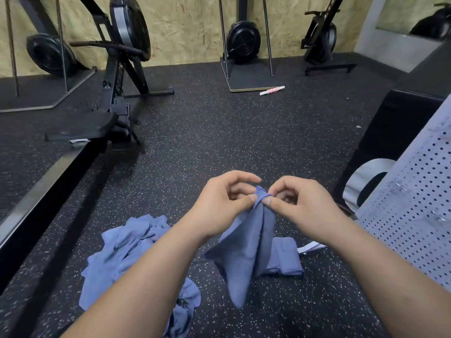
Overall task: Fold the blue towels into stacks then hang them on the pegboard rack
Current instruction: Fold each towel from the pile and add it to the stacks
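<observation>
1. Rowing machine (118, 79), standing at the far left of the floor: pale capital letters run lengthwise along its black slanted leg. The first two read "RO". The letters after them are blurred and partly hidden, so the whole word cannot be made out.
2. Upright machine (319, 37), at the far right edge of the floor against the wall: a small white label (304, 46) sits low on its black frame. It is too small to read.
3. No other writing, number or sign is legible.
</observation>
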`<state>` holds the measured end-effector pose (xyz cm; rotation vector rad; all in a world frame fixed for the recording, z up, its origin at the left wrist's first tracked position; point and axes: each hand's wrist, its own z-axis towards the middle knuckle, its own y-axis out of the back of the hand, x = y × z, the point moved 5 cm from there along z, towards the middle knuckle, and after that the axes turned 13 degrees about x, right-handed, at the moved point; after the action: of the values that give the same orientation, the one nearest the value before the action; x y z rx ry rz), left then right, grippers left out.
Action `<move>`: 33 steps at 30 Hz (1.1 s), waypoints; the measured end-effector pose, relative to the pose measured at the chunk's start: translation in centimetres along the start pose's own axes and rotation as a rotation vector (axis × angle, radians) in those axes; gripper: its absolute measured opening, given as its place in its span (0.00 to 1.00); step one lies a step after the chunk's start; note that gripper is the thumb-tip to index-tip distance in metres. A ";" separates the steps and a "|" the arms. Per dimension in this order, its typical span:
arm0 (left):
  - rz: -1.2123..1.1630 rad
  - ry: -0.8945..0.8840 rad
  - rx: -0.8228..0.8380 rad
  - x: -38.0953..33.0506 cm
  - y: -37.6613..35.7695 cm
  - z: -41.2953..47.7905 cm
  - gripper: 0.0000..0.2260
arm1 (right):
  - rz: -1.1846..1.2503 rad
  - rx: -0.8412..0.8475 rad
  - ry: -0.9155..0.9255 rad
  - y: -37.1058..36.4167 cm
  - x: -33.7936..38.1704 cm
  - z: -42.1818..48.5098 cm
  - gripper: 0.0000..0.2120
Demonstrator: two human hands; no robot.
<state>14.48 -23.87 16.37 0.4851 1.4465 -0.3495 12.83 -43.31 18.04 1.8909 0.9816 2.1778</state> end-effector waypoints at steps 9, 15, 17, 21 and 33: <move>0.017 -0.083 0.039 -1.0 -0.5 -0.3 0.11 | 0.210 0.154 -0.043 -0.2 -0.1 0.0 0.08; 0.115 -0.049 -0.017 -0.7 0.2 -0.2 0.09 | 0.210 0.085 -0.045 0.2 -1.2 0.2 0.02; 0.138 -0.028 -0.011 -0.6 0.0 -0.2 0.09 | 0.168 0.087 -0.032 0.0 -1.5 0.4 0.03; 0.255 -0.004 -0.018 -0.3 0.2 -0.1 0.04 | 0.120 0.129 -0.034 -0.5 -1.7 0.5 0.02; 0.505 0.009 -0.646 -1.3 8.9 -2.6 0.02 | -0.479 -0.085 -0.109 4.6 -2.8 -1.3 0.05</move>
<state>16.64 -14.98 18.47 0.3019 1.3016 0.5138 13.79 -48.74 18.01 1.5214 1.1554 1.7909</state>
